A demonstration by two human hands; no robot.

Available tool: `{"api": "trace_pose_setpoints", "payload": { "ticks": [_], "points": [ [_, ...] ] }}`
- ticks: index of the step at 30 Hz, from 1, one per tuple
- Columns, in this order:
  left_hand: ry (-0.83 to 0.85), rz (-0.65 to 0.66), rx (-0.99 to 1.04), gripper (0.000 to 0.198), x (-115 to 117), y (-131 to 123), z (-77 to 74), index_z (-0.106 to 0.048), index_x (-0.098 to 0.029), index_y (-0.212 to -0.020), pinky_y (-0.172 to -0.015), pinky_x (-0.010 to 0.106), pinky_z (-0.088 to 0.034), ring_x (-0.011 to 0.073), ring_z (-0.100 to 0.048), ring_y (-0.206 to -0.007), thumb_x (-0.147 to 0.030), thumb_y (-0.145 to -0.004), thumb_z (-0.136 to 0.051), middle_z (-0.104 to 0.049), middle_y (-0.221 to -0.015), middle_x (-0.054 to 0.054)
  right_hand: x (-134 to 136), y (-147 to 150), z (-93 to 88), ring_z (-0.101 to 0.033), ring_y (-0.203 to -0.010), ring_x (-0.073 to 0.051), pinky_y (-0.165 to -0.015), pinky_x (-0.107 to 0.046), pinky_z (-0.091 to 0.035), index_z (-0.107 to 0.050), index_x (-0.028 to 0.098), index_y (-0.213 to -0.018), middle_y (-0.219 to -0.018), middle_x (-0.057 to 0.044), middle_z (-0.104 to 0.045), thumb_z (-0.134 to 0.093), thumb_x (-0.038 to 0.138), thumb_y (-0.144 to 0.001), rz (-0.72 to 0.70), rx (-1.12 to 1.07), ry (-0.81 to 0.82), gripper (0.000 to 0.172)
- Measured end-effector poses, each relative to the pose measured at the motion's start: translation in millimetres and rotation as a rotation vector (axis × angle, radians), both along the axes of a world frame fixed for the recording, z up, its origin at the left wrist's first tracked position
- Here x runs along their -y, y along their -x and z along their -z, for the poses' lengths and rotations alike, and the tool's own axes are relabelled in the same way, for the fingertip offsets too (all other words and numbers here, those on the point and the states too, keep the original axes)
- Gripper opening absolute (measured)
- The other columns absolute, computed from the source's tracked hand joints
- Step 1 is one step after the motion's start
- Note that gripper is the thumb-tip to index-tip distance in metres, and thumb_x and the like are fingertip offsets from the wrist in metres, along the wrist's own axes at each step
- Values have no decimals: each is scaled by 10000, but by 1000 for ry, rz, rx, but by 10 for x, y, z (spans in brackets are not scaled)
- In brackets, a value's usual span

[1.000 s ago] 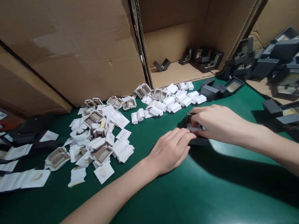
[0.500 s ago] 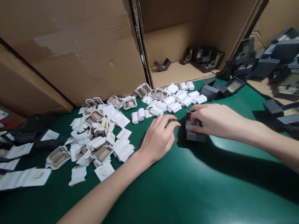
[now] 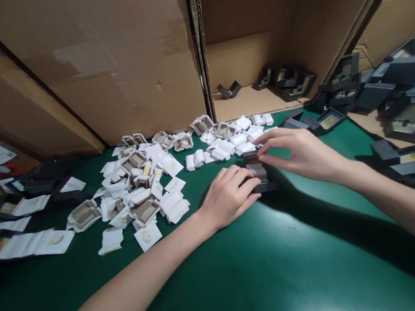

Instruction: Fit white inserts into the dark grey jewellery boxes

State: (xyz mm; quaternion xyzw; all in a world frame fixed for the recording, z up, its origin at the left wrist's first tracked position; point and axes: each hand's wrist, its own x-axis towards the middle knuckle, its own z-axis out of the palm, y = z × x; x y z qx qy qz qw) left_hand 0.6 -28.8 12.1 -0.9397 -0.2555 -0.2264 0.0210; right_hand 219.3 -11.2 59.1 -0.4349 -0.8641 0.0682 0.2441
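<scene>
A small dark grey box [image 3: 259, 172] stands open on the green table in front of me, with a grey insert showing inside it. My left hand [image 3: 230, 193] is closed around its left side, fingers over the near part. At the box's far right edge is my right hand [image 3: 294, 153], fingers curved and apart, fingertips at or just above the rim; whether they touch is hard to tell. Just behind the hands lie white folded paper pieces [image 3: 224, 148], and dark open boxes [image 3: 329, 119] sit to their right.
A heap of white paper pieces and grey-brown trays [image 3: 143, 211] lies at left. Dark boxes with white leaflets [image 3: 36, 244] line the far left. An open cardboard carton [image 3: 246, 101] holding several dark boxes stands behind. More dark boxes [image 3: 404, 71] are piled at right.
My left hand has moved right onto the box and taken hold of it. My right hand has come out of the box and shifted to its far edge. The box has moved slightly left.
</scene>
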Motion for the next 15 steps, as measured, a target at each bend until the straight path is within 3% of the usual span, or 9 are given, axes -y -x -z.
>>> {"api": "trace_pose_setpoints", "payload": {
  "ticks": [4, 8, 10, 15],
  "points": [
    [0, -24, 42, 209, 12, -13, 4, -592, -155, -1038, -740, 333, -417, 213, -534, -928, -287, -922, -478, -621, -998, 88, -170, -86, 143, -648, -960, -216, -812, -347, -515, -649, 185, -1019, -1044, -68, -694, -445, 230, -902, 65, -35, 2, 239],
    [-28, -60, 80, 222, 23, -22, 10, -619, -145, -970, -710, 332, -407, 209, -514, -850, -307, -896, -486, -614, -898, 77, -303, -114, 439, -472, -1267, -236, -1030, -434, -404, -501, 131, -1282, -1326, -116, -548, -412, 111, -872, -133, 104, -72, 420],
    [-41, -75, 85, 217, 17, -15, 12, -628, -149, -951, -702, 333, -403, 206, -502, -833, -301, -881, -491, -605, -881, 74, -324, -112, 513, -421, -1307, -240, -1056, -462, -365, -474, 129, -1310, -1373, -126, -501, -392, 74, -863, -193, 175, -109, 458],
    [-62, -156, 86, 196, -49, 35, 11, -632, -160, -937, -707, 340, -407, 213, -485, -835, -267, -854, -491, -593, -873, 77, -312, -139, 426, -575, -1016, -246, -847, -411, -471, -601, 137, -1151, -1063, -129, -629, -469, 161, -874, -168, 224, -130, 308]
  ]
}}
